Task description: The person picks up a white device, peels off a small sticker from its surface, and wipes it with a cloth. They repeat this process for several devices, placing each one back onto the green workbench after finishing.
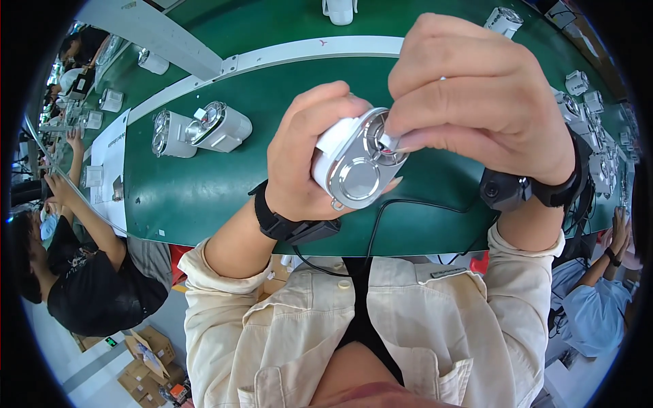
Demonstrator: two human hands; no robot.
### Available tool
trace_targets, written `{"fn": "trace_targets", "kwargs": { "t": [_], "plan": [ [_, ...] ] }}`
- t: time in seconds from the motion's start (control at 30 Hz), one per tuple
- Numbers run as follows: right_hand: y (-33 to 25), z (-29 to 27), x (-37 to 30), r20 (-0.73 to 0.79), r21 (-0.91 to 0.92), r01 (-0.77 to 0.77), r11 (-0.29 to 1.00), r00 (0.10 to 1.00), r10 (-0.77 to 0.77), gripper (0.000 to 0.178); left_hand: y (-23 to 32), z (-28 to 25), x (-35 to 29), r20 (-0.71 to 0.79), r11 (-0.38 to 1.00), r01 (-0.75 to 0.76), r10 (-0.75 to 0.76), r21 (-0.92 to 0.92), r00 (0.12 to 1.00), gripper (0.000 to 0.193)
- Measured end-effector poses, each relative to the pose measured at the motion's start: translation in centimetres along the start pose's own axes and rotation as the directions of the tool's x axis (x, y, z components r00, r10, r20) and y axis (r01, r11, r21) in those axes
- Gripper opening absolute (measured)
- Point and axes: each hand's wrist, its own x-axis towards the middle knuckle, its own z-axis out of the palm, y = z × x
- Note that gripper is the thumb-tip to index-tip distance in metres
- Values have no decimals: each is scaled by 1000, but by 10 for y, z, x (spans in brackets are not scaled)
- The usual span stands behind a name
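Note:
My left hand (pixel 297 146) is wrapped round a white oval device housing (pixel 356 182), lifted above the green bench. Its shiny silver end is tilted up toward me, with a round disc on the near half, an open round recess on the far half and a small loop at the near edge. At the recess, the thumb and fingers of my right hand (pixel 476 95) pinch a small white piece (pixel 390 141), mostly hidden by the fingertips. Thin red wire shows inside the recess. To the left stand two similar housings (pixel 228 129), touching each other, a white tab sticking up from one.
A white rail (pixel 299 52) crosses the green bench (pixel 279 81) behind my hands. Many similar housings (pixel 602 166) crowd the right side. A printed sheet (pixel 109 173) lies at the left end. Black cables (pixel 425 202) run from my wrist straps. Co-workers (pixel 88 272) sit on both sides.

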Motion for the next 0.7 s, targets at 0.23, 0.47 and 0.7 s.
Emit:
{"fn": "trace_targets", "kwargs": {
  "t": [0.23,0.47,0.7],
  "plan": [
    [-4,8,1,-66,3,-80,997,995,80,18,6,1,1,-69,994,35,-28,104,997,73],
    [-3,22,-2,-159,196,-197,961,960,229,19,8,0,1,-154,999,18,-12,38,988,75],
    [-6,54,3,-56,856,-255,450,819,571,31,-3,6,-6,-281,997,-43,22,-70,959,77]
  ]
}}
